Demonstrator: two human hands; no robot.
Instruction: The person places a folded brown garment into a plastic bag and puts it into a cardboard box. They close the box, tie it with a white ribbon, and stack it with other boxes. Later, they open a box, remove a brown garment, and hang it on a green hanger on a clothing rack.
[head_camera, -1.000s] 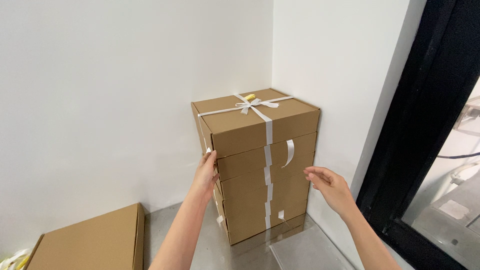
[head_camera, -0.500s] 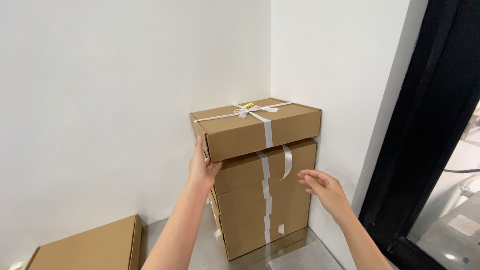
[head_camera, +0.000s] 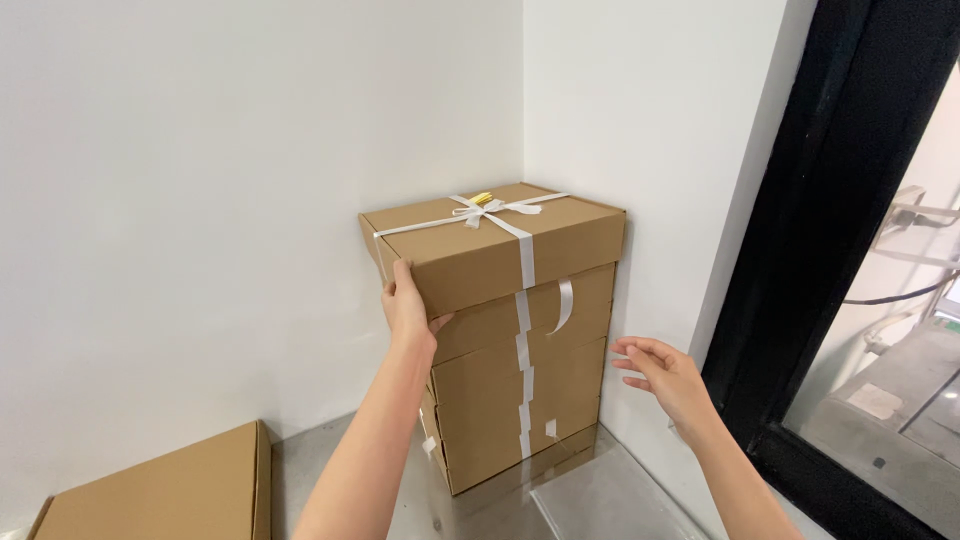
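Head camera looks down on a stack of brown cardboard boxes (head_camera: 510, 370) standing in a white-walled corner, its top box (head_camera: 495, 240) bound with white ribbon (head_camera: 497, 210), the left hand (head_camera: 408, 305) gripping that box's near corner while the right hand (head_camera: 665, 375) hovers open beside the stack.

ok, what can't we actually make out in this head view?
- Left hand fingertips: hidden behind the top box corner.
- Stack's back and far sides: against the walls.
- Flat box: cut off by the bottom edge.
- Yellow piece at the ribbon bow: too small.
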